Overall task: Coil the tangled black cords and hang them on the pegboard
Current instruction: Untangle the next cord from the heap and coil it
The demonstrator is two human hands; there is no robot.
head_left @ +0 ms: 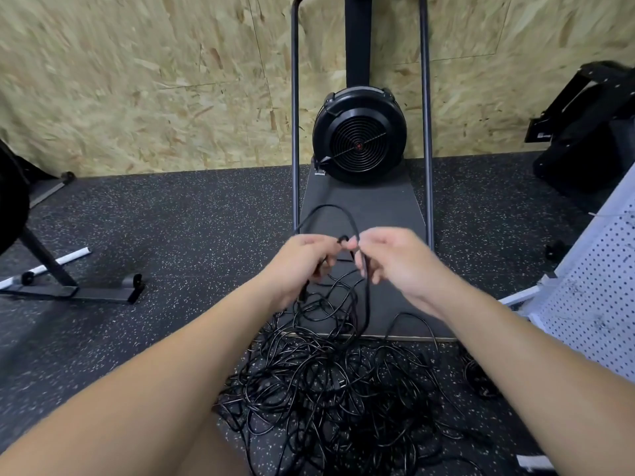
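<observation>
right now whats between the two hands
In the head view, a short stretch of black cord bridges the gap between left hand and right hand; its loop arcs above them.

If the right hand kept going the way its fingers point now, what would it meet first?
The right hand points inward toward the left hand, so it would likely meet the cord loop pinched between them, then the left hand's fingers; depth is unclear.
</observation>
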